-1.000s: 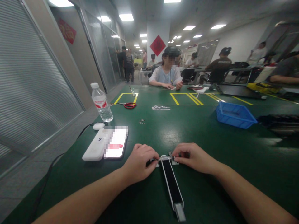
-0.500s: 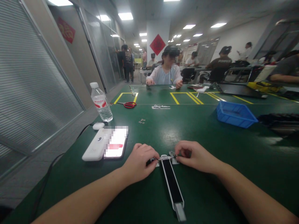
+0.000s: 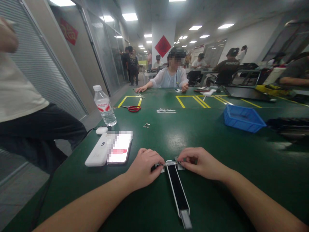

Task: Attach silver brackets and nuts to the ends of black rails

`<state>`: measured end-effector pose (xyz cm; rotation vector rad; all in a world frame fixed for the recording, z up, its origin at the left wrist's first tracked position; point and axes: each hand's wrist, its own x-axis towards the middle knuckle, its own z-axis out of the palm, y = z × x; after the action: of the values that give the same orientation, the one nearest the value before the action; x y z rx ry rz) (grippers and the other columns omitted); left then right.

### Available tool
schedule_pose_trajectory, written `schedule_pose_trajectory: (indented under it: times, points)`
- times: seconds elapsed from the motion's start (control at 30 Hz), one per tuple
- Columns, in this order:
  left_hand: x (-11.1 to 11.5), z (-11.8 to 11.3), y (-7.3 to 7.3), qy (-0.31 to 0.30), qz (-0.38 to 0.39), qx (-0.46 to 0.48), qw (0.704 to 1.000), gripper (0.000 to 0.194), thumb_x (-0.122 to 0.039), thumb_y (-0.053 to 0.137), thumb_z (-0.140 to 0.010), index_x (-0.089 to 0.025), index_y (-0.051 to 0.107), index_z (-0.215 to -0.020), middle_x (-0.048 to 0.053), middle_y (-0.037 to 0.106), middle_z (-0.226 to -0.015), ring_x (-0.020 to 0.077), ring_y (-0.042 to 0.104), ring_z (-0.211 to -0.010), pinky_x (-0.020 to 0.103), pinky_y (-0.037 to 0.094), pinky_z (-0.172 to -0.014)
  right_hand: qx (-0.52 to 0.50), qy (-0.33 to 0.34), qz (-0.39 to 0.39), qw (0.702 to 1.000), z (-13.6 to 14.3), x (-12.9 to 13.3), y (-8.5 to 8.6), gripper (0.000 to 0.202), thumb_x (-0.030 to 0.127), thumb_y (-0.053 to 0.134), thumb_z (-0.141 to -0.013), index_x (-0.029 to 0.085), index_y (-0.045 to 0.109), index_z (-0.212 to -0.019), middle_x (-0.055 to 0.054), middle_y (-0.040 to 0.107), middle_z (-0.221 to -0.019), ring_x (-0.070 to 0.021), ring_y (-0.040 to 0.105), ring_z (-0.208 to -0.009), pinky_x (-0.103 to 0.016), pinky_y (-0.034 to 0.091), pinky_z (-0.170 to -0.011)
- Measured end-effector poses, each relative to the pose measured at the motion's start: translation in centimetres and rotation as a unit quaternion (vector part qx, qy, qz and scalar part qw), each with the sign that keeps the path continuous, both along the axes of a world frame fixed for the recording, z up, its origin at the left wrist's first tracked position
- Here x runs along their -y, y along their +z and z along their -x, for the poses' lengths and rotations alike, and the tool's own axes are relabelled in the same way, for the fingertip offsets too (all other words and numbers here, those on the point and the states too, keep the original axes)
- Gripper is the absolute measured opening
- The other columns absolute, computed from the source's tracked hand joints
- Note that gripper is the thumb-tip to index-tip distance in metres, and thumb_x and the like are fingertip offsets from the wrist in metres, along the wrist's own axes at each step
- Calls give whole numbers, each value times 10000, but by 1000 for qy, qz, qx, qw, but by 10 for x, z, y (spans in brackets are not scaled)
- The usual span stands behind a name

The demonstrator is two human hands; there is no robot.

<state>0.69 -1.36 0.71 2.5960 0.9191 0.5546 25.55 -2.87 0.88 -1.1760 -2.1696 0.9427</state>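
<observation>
A long, narrow strip-shaped piece [image 3: 179,190] with a black face and a white rim lies on the green table between my hands, a grey tab at its near end. Small metal fittings [image 3: 180,166] stick out at its far end. My left hand [image 3: 144,169] is closed in a pinch at the far end's left side; what its fingertips grip is mostly hidden. On the right side, my right hand [image 3: 201,163] pinches a small metal piece against the fitting there. It is too small to name for certain.
Left of my hands lie a phone [image 3: 120,148], a white power bank [image 3: 98,151] and a water bottle [image 3: 105,108]. Ahead are small metal rings [image 3: 146,125], red-handled scissors [image 3: 134,109] and thin white strips [image 3: 166,111]. A blue bin [image 3: 243,119] stands right. A person sits opposite.
My right hand has shifted slightly left, closer to the strip's end. My left hand stays put. A passer-by has appeared at the left, and the person opposite has reached an arm sideways.
</observation>
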Motion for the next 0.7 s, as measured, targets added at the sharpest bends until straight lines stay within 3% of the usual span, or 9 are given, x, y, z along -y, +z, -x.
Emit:
schedule_pose_trajectory:
  times: [0.33,0.5,0.7]
  points:
    - [0,-1,3,3,0,-9,1000,118,-135,560,-825,-206,629,-888,3,681,-909,191,586,-886,355,335,-805,49,14,-48,998,-3,-1,0,149,211,574,-848,176,702,-917,-45,634,-892,-101,532,-634,-225,429,-567]
    - [0,0,1,2,-5,-3,1000,115,-139,566,-823,-208,629,-890,0,681,-909,185,584,-885,352,332,-810,63,-4,-57,996,-1,-1,-2,120,224,617,-822,180,707,-887,-24,619,-780,-107,525,-628,-226,417,-566]
    - [0,-1,2,3,5,-7,1000,118,-134,571,-823,-206,630,-895,-2,681,-916,184,585,-891,351,322,-809,38,-35,-5,999,0,0,-8,76,196,623,-798,163,678,-839,14,575,-639,-83,488,-532,-201,388,-507]
